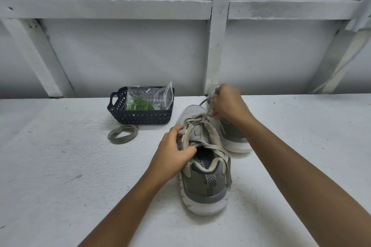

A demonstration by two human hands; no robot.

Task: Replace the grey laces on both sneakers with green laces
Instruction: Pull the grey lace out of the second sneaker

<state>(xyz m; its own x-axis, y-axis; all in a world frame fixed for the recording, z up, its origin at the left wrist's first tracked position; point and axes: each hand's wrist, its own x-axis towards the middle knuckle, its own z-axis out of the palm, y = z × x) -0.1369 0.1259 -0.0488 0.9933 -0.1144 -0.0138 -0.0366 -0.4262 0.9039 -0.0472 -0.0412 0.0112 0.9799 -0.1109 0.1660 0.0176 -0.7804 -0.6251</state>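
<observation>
Coiled grey lace (123, 134) lies loose on the table (60, 166), at 9 o'clock of the near sneaker. So 1 shoe is probably already stripped. Dark basket (144, 119) sits just behind the coil at 12. It holds a clear bag (160, 96) with the green laces (140, 104) inside, not yet taken out.

Left hand (172, 152) grips the near sneaker (204, 186) at its left eyelet flap, fingers curled over the edge. Heel points to the person at 6, toe to 12. Its grey lace (208, 108) is slack over the upper rows and crossed in the front ones, with 1 run hanging down the right side.

Right hand (226, 104), at 1 o'clock of the toe, pinches that lace and holds it taut above a front eyelet. Far sneaker (232, 136) sits at 2 o'clock, close beside the near one and mostly behind the right forearm. Can't tell if it's laced.

Judged step: unlacing shoe 2 of 2. To do it well:
- Clamp the flap with the left hand so the shoe doesn't lift.
- Pull in line with the eyelet.
- Free 1 crossing at a time.
- Feed the tip straight through to avoid a snag.
</observation>
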